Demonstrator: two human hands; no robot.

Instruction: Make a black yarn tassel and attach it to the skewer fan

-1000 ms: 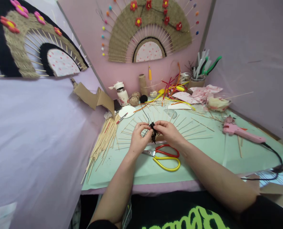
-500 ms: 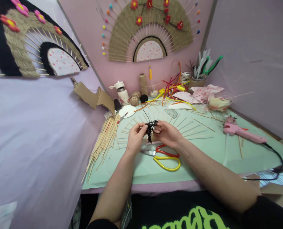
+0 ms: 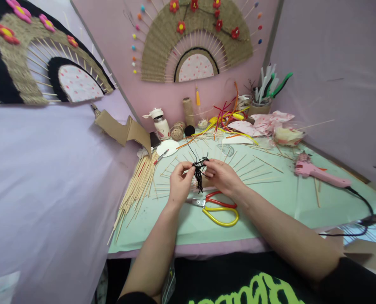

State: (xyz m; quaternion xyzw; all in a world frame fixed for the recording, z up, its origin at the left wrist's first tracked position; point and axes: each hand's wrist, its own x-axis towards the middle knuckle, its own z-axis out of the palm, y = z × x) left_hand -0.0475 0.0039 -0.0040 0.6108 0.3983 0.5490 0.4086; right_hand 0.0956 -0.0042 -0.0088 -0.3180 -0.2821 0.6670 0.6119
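Between my hands hangs a tangled bunch of black yarn (image 3: 199, 179), its loose strands dangling downward. My left hand (image 3: 181, 178) pinches the bunch at its upper left with thumb and forefinger. On the other side, my right hand (image 3: 221, 175) has its fingertips closed on strands at the upper right. A single thread runs up from the bunch to a black yarn ball (image 3: 189, 130) at the back. Below the hands lie scissors (image 3: 220, 216) with one red and one yellow handle. Thin sticks (image 3: 254, 172) fan out on the green table behind and beside the hands.
A heap of bamboo sticks (image 3: 134, 196) lies at the left. The pink glue gun (image 3: 321, 172) with its black cord rests at the right. Along the back stand a white bottle (image 3: 160, 124), a twine spool (image 3: 188, 110) and coloured pipe cleaners (image 3: 226, 114). Cardboard (image 3: 113, 126) leans at the left wall.
The yarn loop at my right fingers has drawn in, and the dangling strands hang slightly lower. My right hand has moved slightly left; the view has shifted a little.
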